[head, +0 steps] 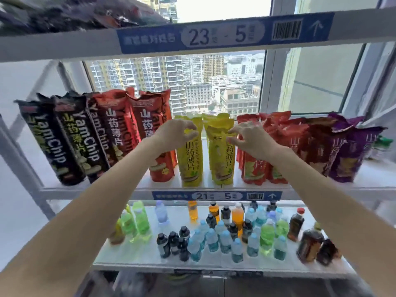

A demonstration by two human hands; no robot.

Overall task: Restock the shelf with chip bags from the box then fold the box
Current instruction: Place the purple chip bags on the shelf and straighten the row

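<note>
The middle shelf (214,188) looks almost full, with black, red, yellow and purple chip bags standing in a row. The left hand (175,133) and right hand (248,136) have curled, spread fingers at the tops of the yellow bags (205,151), maybe tidying them; I cannot tell if they pinch anything. The box is not in sight, so folding it probably still waits.
</note>
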